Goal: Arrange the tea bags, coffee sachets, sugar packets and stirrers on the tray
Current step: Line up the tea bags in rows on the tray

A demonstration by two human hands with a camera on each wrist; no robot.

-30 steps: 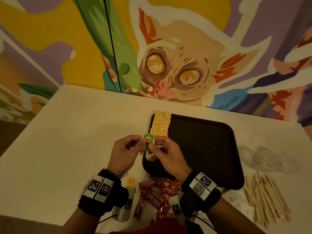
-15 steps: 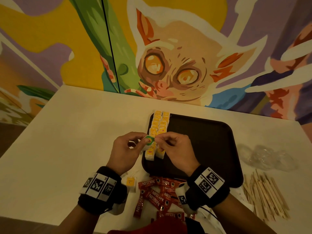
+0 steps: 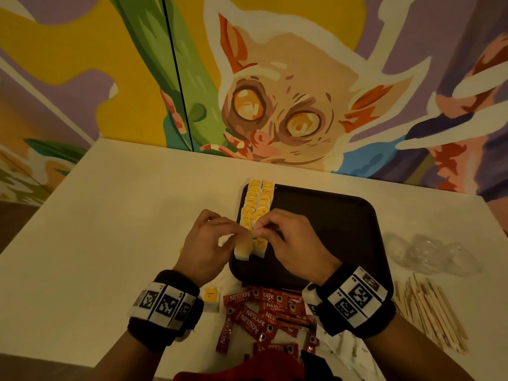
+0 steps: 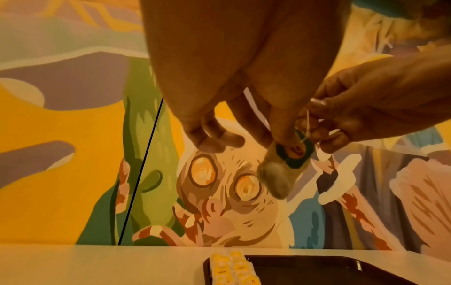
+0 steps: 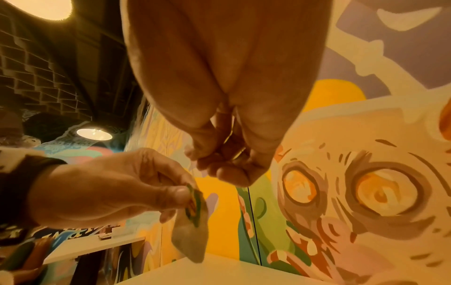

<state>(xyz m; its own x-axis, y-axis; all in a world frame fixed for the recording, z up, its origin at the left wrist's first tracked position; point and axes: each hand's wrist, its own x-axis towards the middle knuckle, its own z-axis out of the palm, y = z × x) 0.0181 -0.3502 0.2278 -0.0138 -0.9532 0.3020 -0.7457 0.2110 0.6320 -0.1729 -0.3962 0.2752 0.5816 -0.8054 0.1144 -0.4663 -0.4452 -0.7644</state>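
A dark brown tray lies on the cream table. Two rows of yellow-tagged tea bags run along its left edge. Over the tray's near left corner my left hand pinches a tea bag between thumb and fingers; its green tag shows in the left wrist view. My right hand pinches that bag's thin string just above the tag. The pouch hangs below my left thumb. Red coffee sachets lie in a heap in front of the tray. Wooden stirrers lie at the right.
One loose yellow-tagged tea bag lies on the table by my left wrist. Crumpled clear plastic sits right of the tray. White paper packets lie under my right forearm. A painted wall runs along the table's far edge.
The tea bag has turned and dropped slightly toward the tray, so its green tag no longer faces the head camera. Both hands stay together over the tray's left side.
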